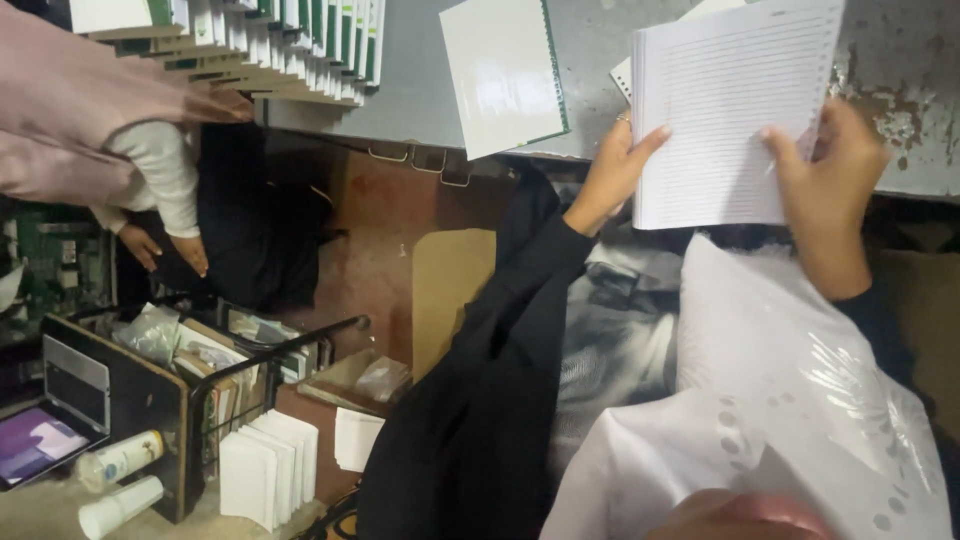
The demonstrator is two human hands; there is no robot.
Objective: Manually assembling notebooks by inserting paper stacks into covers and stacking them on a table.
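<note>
Your left hand [612,168] and right hand [825,180] grip a stack of lined pages [735,110] by its 2 side edges, thumbs pressed on the top sheet, fingers curled behind. The stack is held above the edge of the grey table [600,50], just beside a white-covered notebook [503,72]. A clear plastic sheet [790,400] lies over your lap.
</note>
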